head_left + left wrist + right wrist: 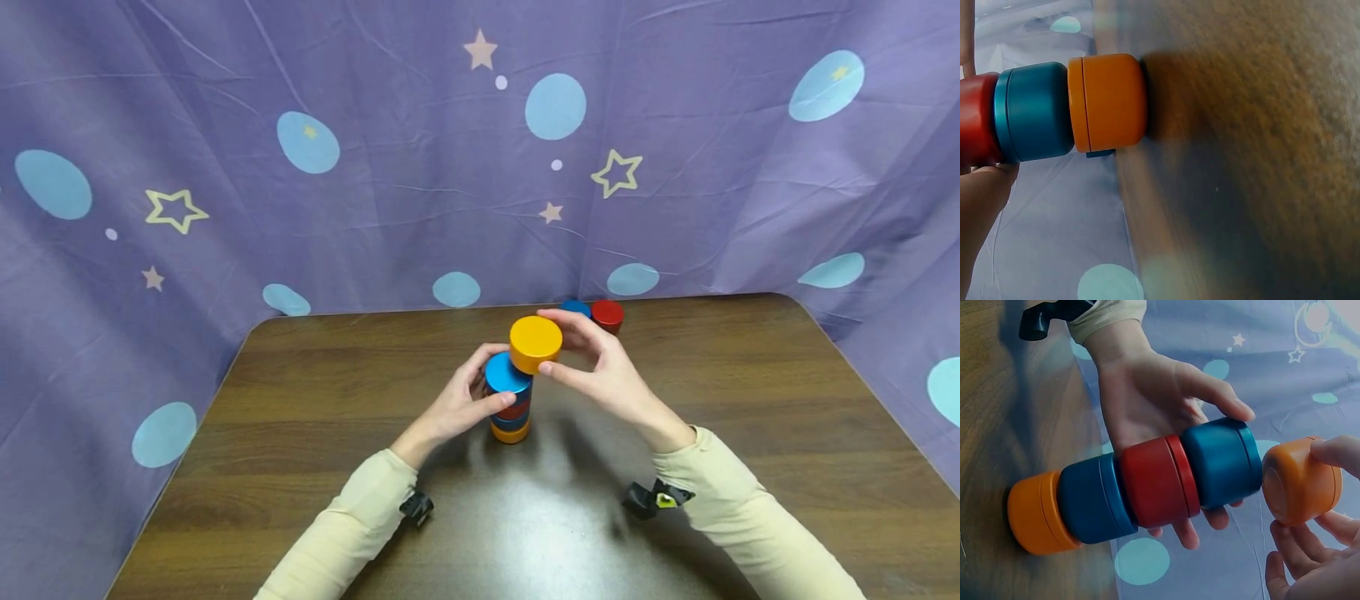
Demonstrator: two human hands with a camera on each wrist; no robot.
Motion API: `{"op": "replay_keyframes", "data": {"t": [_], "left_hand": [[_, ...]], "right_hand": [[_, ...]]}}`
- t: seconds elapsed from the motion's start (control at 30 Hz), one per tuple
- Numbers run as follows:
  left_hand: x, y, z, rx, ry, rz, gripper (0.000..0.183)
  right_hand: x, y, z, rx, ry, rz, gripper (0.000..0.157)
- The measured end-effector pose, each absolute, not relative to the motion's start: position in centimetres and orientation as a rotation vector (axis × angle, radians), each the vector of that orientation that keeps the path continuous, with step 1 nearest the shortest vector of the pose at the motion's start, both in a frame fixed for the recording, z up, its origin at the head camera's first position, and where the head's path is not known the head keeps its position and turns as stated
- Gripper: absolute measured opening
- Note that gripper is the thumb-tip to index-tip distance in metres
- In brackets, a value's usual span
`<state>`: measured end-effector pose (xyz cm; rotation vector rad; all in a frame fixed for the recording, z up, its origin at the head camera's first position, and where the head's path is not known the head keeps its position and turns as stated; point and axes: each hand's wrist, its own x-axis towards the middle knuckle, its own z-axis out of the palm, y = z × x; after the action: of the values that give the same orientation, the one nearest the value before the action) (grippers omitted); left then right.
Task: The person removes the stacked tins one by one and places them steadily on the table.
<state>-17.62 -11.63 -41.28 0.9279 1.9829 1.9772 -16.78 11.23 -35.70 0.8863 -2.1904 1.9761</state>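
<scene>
Heading the list: one orange canister (536,343), round, seamed near one end, held aloft at the top of the stack, slightly tilted; contact with the piece below cannot be told. Right hand (609,377): partly closed, pinching this canister between thumb and fingers. Stack, four pieces, standing on the table: upper blue canister (507,373) at the top, then red canister (1155,482), lower blue canister (1090,501), and bottom orange canister (1036,515). Left hand (454,407): half open, loosely cupped round the upper part of the stack, thumb on the near side, fingers beyond. Farther back, near the table's rear edge: one spare blue canister (575,307) and one spare red canister (607,312), side by side, partly hidden. Table (337,408): brown, wood-grained. Sleeves (354,510): two, pale yellow, a black device (417,507) at each wrist. Curtain (390,192): purple, printed with blue ovals and stars.
</scene>
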Motion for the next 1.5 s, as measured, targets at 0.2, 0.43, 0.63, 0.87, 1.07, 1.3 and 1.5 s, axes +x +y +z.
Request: {"op": "replay_keyframes", "data": {"t": [0.2, 0.43, 0.63, 0.87, 1.07, 1.3, 1.5], "left_hand": [[-17.6, -11.5, -41.2, 0.938, 1.978, 1.989, 0.064], [-17.6, -11.5, -41.2, 0.957, 1.986, 2.0, 0.064], [-17.7, -11.5, -41.3, 0.991, 1.948, 2.017, 0.063], [-17.7, -11.4, -41.3, 1.045, 1.913, 2.026, 0.065], [-17.8, -11.3, -41.3, 1.052, 1.924, 2.016, 0.066], [-17.8, -11.3, -41.3, 1.051, 1.946, 2.002, 0.065], [-17.9, -11.3, -41.4, 1.065, 1.955, 1.992, 0.063]], "right_hand": [[-16.9, 12.1, -35.9, 0.841, -2.121, 2.08, 0.056], [-17.0, 13.0, -36.0, 0.788, -2.083, 2.141, 0.056], [-17.0, 13.6, -36.3, 0.742, -2.106, 2.157, 0.055], [-17.0, 14.7, -36.9, 0.698, -2.139, 2.126, 0.055], [-17.1, 15.7, -37.6, 0.667, -2.142, 2.107, 0.054], [-17.1, 16.7, -38.5, 0.656, -2.129, 2.109, 0.052], [-17.0, 17.6, -39.2, 0.605, -2.153, 2.105, 0.053]]}}
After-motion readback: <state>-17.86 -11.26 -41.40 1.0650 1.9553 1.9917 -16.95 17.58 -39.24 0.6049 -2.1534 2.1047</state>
